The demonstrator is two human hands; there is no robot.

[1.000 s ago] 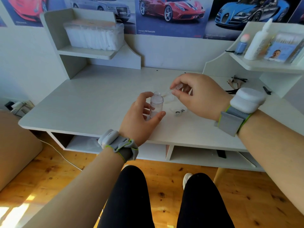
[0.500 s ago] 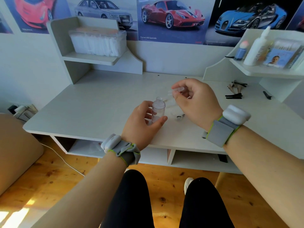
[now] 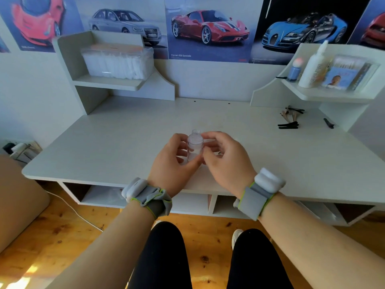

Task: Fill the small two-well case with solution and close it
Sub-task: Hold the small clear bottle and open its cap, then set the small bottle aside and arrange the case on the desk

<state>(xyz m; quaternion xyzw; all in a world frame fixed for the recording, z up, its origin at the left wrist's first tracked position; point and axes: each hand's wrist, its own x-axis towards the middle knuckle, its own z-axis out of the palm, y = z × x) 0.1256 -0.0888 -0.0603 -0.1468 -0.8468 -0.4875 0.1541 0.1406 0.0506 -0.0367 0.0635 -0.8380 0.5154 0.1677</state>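
Observation:
A small clear bottle (image 3: 194, 148) stands upright near the desk's front middle, its threaded neck uncovered and a little liquid at the bottom. My left hand (image 3: 171, 165) wraps its fingers and thumb around the bottle's left side. My right hand (image 3: 224, 161) is close against the bottle's right side, fingers curled, pinching a small clear piece (image 3: 210, 140) that looks like the bottle's cap or tip. The two-well case is hidden, probably behind my right hand.
The white desk (image 3: 125, 147) has black hair clips and small sticks (image 3: 289, 119) at the back right. A right shelf holds a white bottle (image 3: 314, 65) and a small blue bottle (image 3: 294, 69). A clear box of cotton pads (image 3: 118, 61) sits on the left shelf.
My right hand has come down and left from above the bottle to rest beside it. The bottle's neck now shows bare. My view has shifted closer.

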